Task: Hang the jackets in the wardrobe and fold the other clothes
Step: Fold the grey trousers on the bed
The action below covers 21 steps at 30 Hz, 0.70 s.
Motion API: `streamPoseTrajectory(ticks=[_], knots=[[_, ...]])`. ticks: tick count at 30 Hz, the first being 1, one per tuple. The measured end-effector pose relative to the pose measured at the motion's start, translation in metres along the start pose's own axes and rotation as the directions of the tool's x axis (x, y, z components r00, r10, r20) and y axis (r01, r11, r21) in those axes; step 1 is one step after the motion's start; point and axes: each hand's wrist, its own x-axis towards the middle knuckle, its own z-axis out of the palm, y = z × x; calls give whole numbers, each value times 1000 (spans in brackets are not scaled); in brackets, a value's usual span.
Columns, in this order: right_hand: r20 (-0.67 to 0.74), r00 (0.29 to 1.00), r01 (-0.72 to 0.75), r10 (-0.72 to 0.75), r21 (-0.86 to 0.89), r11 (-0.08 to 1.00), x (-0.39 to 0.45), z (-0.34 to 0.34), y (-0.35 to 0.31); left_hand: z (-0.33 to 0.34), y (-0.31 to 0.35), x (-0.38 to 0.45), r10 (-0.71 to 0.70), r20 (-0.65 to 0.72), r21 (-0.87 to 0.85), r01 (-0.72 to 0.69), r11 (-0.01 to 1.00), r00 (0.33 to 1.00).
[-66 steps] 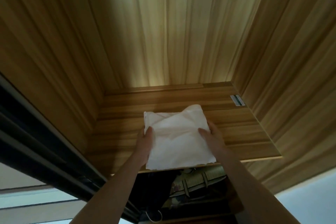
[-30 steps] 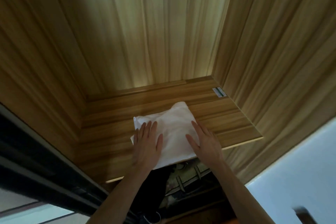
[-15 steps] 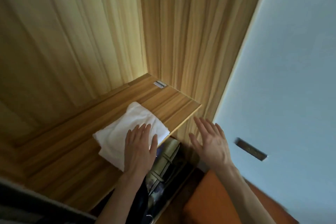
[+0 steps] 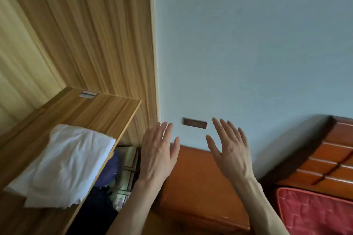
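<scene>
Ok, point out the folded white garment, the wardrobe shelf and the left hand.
folded white garment [image 4: 70,166], head view, middle of the top fold.
wardrobe shelf [image 4: 99,112], head view, bare wood.
left hand [image 4: 158,155], head view, back of hand.

We see our two hands, left hand [image 4: 158,156] and right hand [image 4: 229,154], both bare and holding nothing. Left of our left hand lies a white folded cloth [image 4: 66,166] on a shelf [image 4: 99,112] of light brown wood with darker stripes. The wardrobe wall [image 4: 86,34] above has the same yellow-brown stripes. Under the shelf we see dark blue clothes [image 4: 108,166]. Behind our hands the wall [image 4: 248,44] is pale blue, with a small dark brown plate [image 4: 195,123] on it. Below our hands is an orange-brown cabinet [image 4: 198,183]. Right of our right hand is a reddish-brown headboard [image 4: 332,160] and a red patterned cover [image 4: 315,213].
</scene>
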Motion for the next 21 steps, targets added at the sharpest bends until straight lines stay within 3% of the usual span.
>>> streamPoseTrajectory(ticks=[4,10,21], knots=[[-98,983,-164,157,-68,984,-26,-43,63,32,70,15,156,41,-92,-152,984,987],[-230,901,-402,369,-122,907,-95,-109,167,78,205,14,345,94,-247,-314,917,934],[-367,680,-716,634,-145,683,-252,-219,322,135,440,-61,608,198,-455,-478,751,769]])
